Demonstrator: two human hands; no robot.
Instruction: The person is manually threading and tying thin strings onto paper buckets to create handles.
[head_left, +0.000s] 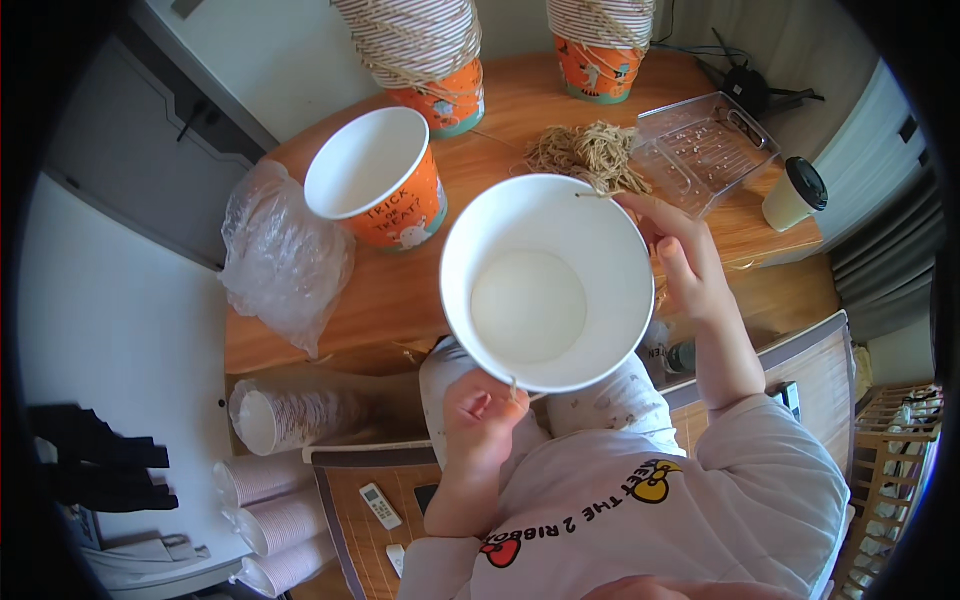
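A large paper bucket (620,290), white inside, is tilted so that I look straight down into its round bottom. My left hand (482,412) is closed at the near rim, where a short bit of twine (514,386) shows by the fingertips. On the far right side, my right hand (685,262) grips the rim, and another end of twine (598,194) pokes out over the edge there. Fingers behind the bucket's wall are partly hidden. Left of it stands an orange printed bucket (405,205) with its white mouth up.
Two tall stacks of orange buckets, the left stack (430,60) and the right stack (600,55), stand at the back. Near them lie a twine heap (590,152), a clear tray (705,150) and a lidded cup (793,195). A plastic bag (280,250) sits left; wrapped bucket stacks (285,520) lie below.
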